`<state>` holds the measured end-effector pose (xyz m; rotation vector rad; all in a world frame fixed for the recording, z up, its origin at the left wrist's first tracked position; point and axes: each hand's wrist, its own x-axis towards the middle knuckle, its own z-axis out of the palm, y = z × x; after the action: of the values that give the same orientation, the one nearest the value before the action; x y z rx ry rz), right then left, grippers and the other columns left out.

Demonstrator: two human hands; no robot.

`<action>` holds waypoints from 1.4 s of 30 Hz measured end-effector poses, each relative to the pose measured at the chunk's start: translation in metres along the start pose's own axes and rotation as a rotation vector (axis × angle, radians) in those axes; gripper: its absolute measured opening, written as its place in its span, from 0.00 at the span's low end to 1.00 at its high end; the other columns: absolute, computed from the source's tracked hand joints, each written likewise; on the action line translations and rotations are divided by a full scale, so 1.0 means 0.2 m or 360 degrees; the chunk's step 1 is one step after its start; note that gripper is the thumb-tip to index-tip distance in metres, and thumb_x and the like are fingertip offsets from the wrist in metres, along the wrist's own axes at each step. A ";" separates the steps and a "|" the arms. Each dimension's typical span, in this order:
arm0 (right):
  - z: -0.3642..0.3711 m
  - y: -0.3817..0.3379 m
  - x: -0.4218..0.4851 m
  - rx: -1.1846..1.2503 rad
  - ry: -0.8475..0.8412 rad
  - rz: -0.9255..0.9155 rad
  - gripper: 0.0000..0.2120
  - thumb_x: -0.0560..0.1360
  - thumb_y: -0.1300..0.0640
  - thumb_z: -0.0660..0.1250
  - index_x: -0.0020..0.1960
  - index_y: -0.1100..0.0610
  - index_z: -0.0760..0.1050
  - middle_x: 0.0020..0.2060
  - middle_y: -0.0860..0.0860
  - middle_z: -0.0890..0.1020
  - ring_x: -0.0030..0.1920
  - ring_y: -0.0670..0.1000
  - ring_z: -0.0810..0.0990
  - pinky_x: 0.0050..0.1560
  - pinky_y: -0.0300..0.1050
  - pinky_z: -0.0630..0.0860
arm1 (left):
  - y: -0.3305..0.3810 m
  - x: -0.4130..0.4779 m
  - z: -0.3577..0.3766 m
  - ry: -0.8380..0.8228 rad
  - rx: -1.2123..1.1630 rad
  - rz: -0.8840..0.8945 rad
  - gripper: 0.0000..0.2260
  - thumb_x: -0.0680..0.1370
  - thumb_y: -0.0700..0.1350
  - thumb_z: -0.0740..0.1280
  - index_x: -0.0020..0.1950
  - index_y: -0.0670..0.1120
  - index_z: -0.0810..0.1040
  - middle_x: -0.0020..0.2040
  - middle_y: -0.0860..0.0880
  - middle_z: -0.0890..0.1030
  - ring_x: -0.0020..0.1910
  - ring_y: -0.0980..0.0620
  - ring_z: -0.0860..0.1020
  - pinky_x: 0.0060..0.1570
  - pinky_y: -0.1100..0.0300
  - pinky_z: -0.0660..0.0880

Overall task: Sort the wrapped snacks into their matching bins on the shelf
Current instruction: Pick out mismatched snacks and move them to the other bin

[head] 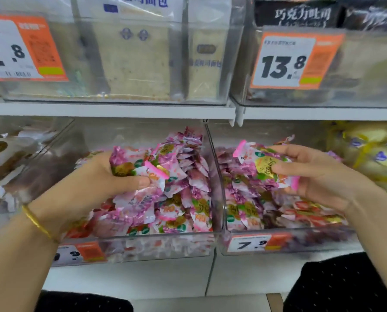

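Two clear plastic bins sit side by side on the lower shelf, both piled with pink and white wrapped snacks. Over the left bin [143,246], my left hand [91,183] grips a bunch of pink wrapped snacks [134,163], thumb pressed on top of them. Above the right bin [287,240], my right hand [320,176] pinches one pink wrapped snack [264,164] with a gold and green label, thumb on its front. A gold bangle [38,222] circles my left wrist.
A clear divider wall [216,176] separates the two bins. Price tags read 7.9 [251,244] on the bin fronts. The upper shelf [111,110] carries bins of packaged bread with orange price tags. Brown packets lie at far left, yellow packets [368,152] at far right.
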<state>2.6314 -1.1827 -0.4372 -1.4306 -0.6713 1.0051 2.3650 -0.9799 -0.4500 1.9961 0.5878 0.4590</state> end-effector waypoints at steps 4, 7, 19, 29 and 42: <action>-0.14 0.01 0.00 -0.0185 0.0176 -0.0110 0.18 0.66 0.69 0.68 0.53 0.53 0.77 0.31 0.45 0.83 0.28 0.42 0.80 0.29 0.37 0.76 | 0.13 0.05 0.20 -0.0071 -0.0276 -0.0006 0.10 0.63 0.52 0.78 0.39 0.49 0.84 0.37 0.49 0.84 0.39 0.53 0.82 0.47 0.60 0.77; -0.23 0.05 0.04 -0.0360 0.0316 -0.0189 0.16 0.68 0.66 0.71 0.54 0.56 0.76 0.39 0.50 0.83 0.39 0.49 0.80 0.38 0.43 0.72 | 0.21 0.12 0.37 -0.0129 -0.0347 0.0012 0.05 0.66 0.45 0.72 0.30 0.51 0.82 0.30 0.52 0.82 0.32 0.58 0.80 0.37 0.70 0.74; -0.27 0.04 0.31 -0.1712 -0.0534 -0.0002 0.25 0.74 0.55 0.69 0.68 0.56 0.67 0.67 0.46 0.69 0.67 0.48 0.68 0.63 0.38 0.67 | 0.29 0.38 0.58 0.0118 0.0029 0.0071 0.17 0.73 0.48 0.71 0.28 0.47 0.67 0.22 0.54 0.68 0.21 0.59 0.66 0.29 0.69 0.65; -0.24 0.18 0.37 -0.2085 -0.0716 0.0045 0.25 0.72 0.51 0.71 0.67 0.58 0.72 0.63 0.49 0.76 0.60 0.48 0.74 0.61 0.39 0.69 | 0.29 0.42 0.67 0.0269 0.0206 0.0308 0.17 0.73 0.48 0.70 0.34 0.42 0.66 0.24 0.52 0.65 0.24 0.56 0.64 0.27 0.72 0.65; -0.34 0.11 0.44 -0.1722 -0.0236 -0.0307 0.05 0.74 0.57 0.69 0.50 0.51 0.78 0.46 0.43 0.78 0.46 0.40 0.77 0.48 0.35 0.72 | 0.25 0.48 0.68 0.0446 0.0094 0.0268 0.19 0.73 0.49 0.70 0.33 0.39 0.66 0.24 0.52 0.65 0.24 0.55 0.65 0.26 0.69 0.64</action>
<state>2.7276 -1.1408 -0.4802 -2.1463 -1.5746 0.5799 2.5262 -1.0404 -0.4617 2.0617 0.6119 0.8423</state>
